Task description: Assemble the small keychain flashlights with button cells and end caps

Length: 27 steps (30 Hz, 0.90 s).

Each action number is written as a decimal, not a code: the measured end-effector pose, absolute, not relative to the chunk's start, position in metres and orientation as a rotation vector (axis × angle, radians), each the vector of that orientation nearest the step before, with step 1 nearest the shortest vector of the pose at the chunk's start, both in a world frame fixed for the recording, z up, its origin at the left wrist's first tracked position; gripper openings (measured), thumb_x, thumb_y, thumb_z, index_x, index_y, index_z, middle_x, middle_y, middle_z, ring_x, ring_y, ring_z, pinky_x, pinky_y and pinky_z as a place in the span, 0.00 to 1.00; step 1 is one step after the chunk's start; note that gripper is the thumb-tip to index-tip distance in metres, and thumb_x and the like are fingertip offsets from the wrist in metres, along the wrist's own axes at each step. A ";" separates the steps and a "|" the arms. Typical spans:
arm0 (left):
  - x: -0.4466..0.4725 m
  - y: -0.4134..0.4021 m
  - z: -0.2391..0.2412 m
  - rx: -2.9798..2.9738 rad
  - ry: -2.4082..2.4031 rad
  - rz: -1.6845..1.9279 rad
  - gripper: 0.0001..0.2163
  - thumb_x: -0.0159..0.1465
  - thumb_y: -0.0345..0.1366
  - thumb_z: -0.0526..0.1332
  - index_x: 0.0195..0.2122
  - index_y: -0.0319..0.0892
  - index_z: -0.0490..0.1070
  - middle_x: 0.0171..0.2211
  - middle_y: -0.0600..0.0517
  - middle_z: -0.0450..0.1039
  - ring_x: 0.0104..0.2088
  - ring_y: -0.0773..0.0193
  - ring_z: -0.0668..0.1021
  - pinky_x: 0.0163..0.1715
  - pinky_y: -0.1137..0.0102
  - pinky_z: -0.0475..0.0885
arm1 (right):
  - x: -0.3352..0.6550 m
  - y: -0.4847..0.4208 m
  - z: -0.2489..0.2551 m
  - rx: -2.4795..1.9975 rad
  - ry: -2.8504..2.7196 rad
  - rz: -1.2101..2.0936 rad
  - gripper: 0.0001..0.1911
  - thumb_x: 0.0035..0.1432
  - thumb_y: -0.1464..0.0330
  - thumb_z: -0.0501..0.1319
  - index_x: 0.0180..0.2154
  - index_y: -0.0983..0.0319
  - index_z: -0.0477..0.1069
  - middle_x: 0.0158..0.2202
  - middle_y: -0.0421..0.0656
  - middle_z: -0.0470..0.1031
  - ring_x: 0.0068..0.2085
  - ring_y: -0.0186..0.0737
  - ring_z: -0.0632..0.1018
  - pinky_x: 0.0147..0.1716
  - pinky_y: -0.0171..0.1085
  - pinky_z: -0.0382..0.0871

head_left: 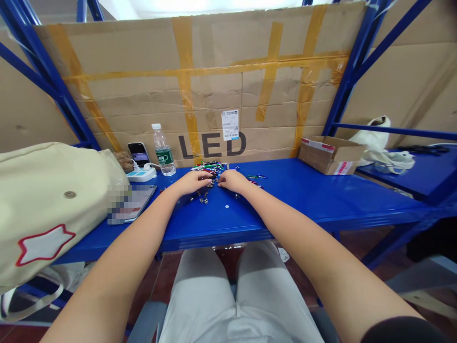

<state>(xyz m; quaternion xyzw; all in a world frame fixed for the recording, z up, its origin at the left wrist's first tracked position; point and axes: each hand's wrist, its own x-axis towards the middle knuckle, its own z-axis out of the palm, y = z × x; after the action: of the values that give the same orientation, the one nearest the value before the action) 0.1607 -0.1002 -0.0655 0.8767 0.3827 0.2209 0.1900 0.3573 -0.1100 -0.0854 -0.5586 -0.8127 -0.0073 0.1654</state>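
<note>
My left hand [194, 182] rests over the blue table, its fingers bent together among small dark silvery metal pieces [211, 184]. What its fingertips hold, if anything, is too small to make out. Close by on the right, my right hand [231, 180] has thumb and fingers pinched at the edge of the same pieces; its contents are hidden too. Behind both hands lies a pile of shiny coloured metal pieces [214, 166] in green, red and silver. More silvery pieces [203, 197] are scattered in front of my left hand. A few coloured ones [257, 177] lie beyond my right wrist.
On the left are a cream bag [53, 190], a tablet-like device [135, 205], a white power strip [142, 174], a phone [139, 153] and a water bottle [164, 152]. A cardboard box [330, 155] stands at right. Taped cardboard [143, 105] backs the blue table [303, 195].
</note>
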 end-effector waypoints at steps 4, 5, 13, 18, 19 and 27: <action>0.162 -0.101 -0.066 2.468 1.064 0.563 0.22 0.58 0.47 0.57 0.50 0.41 0.72 0.47 0.48 0.75 0.44 0.57 0.76 0.47 0.66 0.69 | 0.358 -0.105 -0.086 -1.603 -2.297 0.100 0.07 0.54 0.66 0.64 0.34 0.61 0.78 0.33 0.45 0.79 0.34 0.40 0.77 0.35 0.33 0.66; 0.162 -0.101 -0.066 2.474 1.064 0.557 0.22 0.58 0.47 0.57 0.50 0.40 0.72 0.47 0.48 0.75 0.44 0.57 0.76 0.47 0.66 0.68 | 0.359 -0.104 -0.085 -1.620 -2.298 0.125 0.07 0.54 0.66 0.63 0.34 0.61 0.78 0.32 0.45 0.79 0.33 0.39 0.77 0.34 0.32 0.66; 0.162 -0.102 -0.066 2.501 1.073 0.561 0.21 0.58 0.46 0.57 0.49 0.42 0.73 0.46 0.49 0.76 0.44 0.56 0.76 0.47 0.65 0.68 | 0.360 -0.111 -0.076 -1.801 -2.236 0.118 0.08 0.52 0.63 0.65 0.33 0.60 0.78 0.33 0.46 0.78 0.36 0.42 0.78 0.35 0.34 0.68; 0.162 -0.101 -0.066 2.513 1.054 0.579 0.20 0.57 0.47 0.58 0.47 0.43 0.74 0.48 0.49 0.75 0.47 0.55 0.75 0.50 0.64 0.66 | 0.359 -0.113 -0.075 -1.845 -2.218 0.193 0.08 0.52 0.63 0.64 0.31 0.60 0.77 0.34 0.47 0.78 0.37 0.45 0.78 0.36 0.38 0.68; 0.162 -0.101 -0.067 2.515 1.048 0.579 0.20 0.57 0.47 0.58 0.47 0.43 0.74 0.48 0.49 0.75 0.48 0.55 0.74 0.50 0.65 0.66 | 0.360 -0.112 -0.075 -1.839 -2.216 0.215 0.07 0.52 0.63 0.64 0.30 0.60 0.77 0.34 0.46 0.78 0.37 0.45 0.77 0.36 0.37 0.67; 0.160 -0.101 -0.065 2.533 1.041 0.515 0.20 0.58 0.46 0.57 0.49 0.43 0.73 0.47 0.50 0.75 0.44 0.57 0.76 0.47 0.67 0.68 | 0.377 -0.111 -0.073 -1.403 -2.126 0.556 0.12 0.55 0.63 0.60 0.26 0.64 0.73 0.22 0.38 0.70 0.24 0.31 0.67 0.25 0.31 0.58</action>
<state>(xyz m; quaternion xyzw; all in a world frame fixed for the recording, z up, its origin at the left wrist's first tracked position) 0.1603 -0.1006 -0.0647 0.8948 0.3675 0.1818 0.1765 0.3772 -0.1108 -0.0730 -0.5191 -0.7865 0.2058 0.2640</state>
